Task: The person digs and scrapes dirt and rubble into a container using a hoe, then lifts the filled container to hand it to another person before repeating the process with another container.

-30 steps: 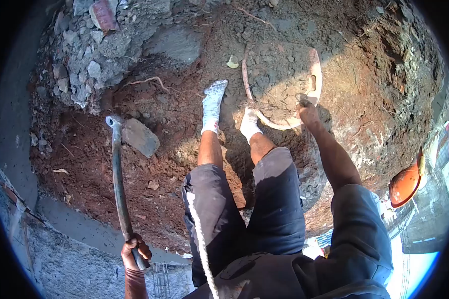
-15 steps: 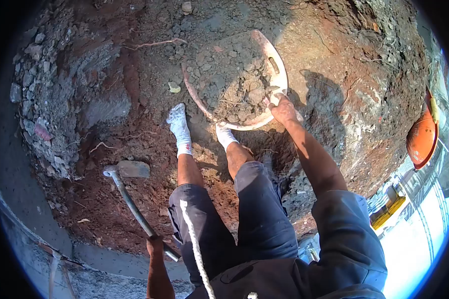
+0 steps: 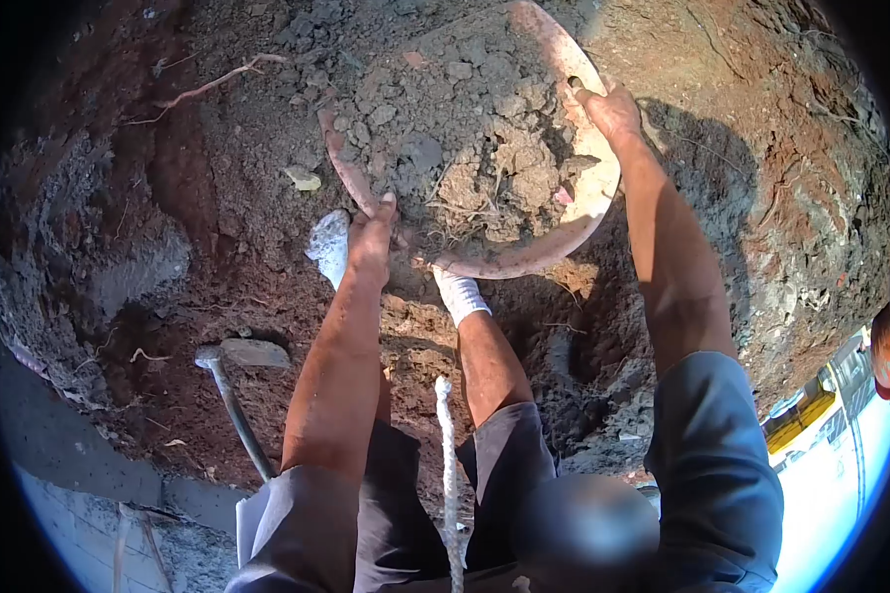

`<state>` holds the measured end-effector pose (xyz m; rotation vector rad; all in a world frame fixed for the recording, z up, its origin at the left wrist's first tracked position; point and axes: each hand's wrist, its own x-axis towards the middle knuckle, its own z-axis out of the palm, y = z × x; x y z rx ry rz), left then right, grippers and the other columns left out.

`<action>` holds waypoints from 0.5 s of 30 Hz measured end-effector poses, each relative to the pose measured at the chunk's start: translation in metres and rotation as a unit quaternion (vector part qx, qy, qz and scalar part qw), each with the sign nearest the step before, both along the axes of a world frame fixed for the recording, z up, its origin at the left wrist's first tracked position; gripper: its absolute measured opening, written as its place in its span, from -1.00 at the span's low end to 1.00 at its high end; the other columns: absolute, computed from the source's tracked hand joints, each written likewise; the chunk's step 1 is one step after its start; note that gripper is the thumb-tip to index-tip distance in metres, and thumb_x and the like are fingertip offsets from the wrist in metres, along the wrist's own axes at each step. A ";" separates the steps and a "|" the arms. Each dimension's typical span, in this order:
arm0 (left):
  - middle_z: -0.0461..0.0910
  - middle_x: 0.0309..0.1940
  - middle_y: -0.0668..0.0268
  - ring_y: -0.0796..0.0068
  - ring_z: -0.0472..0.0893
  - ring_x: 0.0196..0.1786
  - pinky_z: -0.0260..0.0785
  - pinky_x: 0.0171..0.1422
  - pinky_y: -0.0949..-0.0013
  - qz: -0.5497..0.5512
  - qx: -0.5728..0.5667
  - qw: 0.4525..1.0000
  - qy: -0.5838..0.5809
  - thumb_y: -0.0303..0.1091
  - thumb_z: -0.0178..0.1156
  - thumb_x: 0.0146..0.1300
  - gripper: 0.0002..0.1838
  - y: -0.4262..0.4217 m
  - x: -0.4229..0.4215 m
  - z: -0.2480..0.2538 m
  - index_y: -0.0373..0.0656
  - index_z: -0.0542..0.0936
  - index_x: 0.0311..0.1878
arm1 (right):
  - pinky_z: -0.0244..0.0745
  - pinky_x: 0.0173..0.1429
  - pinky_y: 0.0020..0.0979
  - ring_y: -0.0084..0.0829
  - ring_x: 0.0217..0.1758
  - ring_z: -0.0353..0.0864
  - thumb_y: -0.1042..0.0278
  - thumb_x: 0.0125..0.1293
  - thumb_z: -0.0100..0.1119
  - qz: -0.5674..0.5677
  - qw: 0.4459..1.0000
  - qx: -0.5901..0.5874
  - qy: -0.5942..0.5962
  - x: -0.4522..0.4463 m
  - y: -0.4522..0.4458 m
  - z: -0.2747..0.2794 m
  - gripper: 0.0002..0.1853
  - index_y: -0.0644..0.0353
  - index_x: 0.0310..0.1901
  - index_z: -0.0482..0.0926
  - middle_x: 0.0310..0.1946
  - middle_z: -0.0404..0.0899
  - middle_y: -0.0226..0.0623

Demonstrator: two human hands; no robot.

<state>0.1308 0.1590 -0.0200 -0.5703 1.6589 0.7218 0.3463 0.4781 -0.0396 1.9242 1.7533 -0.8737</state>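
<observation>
A shallow pinkish plastic dirt pan lies on the ground in front of my feet, heaped with clods of soil. Soil hides much of its floor and far side. My right hand is closed around its right rim at the handle slot. On the opposite side, my left hand grips the left rim, fingers partly hidden. Down to the left lies a metal-shafted tool with a flared end, its lower part hidden by my left sleeve.
My white-socked feet stand close to the pan. A flat stone lies beside the tool's head. A thin root sticks out of the soil at upper left. A white rope hangs before me. An orange object is at far right.
My left hand has let go of the metal-shafted tool and taken hold of the pan's left rim. My right hand has shifted up along the right rim to the slot.
</observation>
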 end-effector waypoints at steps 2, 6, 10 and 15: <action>0.51 -0.43 0.35 0.47 0.52 -0.49 0.43 -0.45 0.34 0.028 -0.003 0.999 -0.034 -0.11 0.22 0.31 -0.70 -0.009 0.004 -0.022 -0.16 0.48 -0.22 | 0.20 0.45 -0.32 -0.10 0.41 0.30 -0.05 0.04 0.34 -0.046 0.997 -0.054 0.039 0.009 0.011 -0.002 -0.14 0.33 0.30 0.34 0.33 0.32 0.03; 0.51 -0.50 0.35 0.43 0.51 -0.59 0.45 -0.52 0.34 0.054 0.058 0.995 -0.068 -0.12 0.19 0.34 -0.74 -0.013 -0.004 -0.026 -0.11 0.49 -0.29 | 0.21 0.46 -0.31 -0.11 0.40 0.32 -0.08 0.01 0.37 -0.009 0.986 -0.149 0.068 0.020 0.019 -0.007 -0.09 0.35 0.32 0.32 0.34 0.32 0.03; 0.49 -0.49 0.37 0.41 0.57 -0.48 0.47 -0.48 0.35 -0.027 -0.001 0.996 -0.082 0.02 0.10 0.37 -0.67 -0.001 -0.004 -0.018 -0.07 0.48 -0.22 | 0.34 0.36 -0.31 -0.16 0.29 0.46 -0.08 0.17 0.22 0.018 0.990 -0.141 -0.013 -0.010 -0.014 0.032 -0.29 0.23 0.26 0.44 0.19 0.49 -0.04; 0.50 -0.41 0.44 0.57 0.42 -0.46 0.29 -0.47 0.40 -0.035 -0.020 0.999 0.018 -0.04 0.28 0.27 -0.63 0.018 0.012 0.027 -0.08 0.50 -0.02 | 0.44 0.25 -0.28 -0.17 0.11 0.59 0.02 0.21 0.10 0.106 0.993 -0.044 -0.017 -0.001 -0.056 0.079 -0.50 0.12 0.11 0.57 0.02 0.62 -0.11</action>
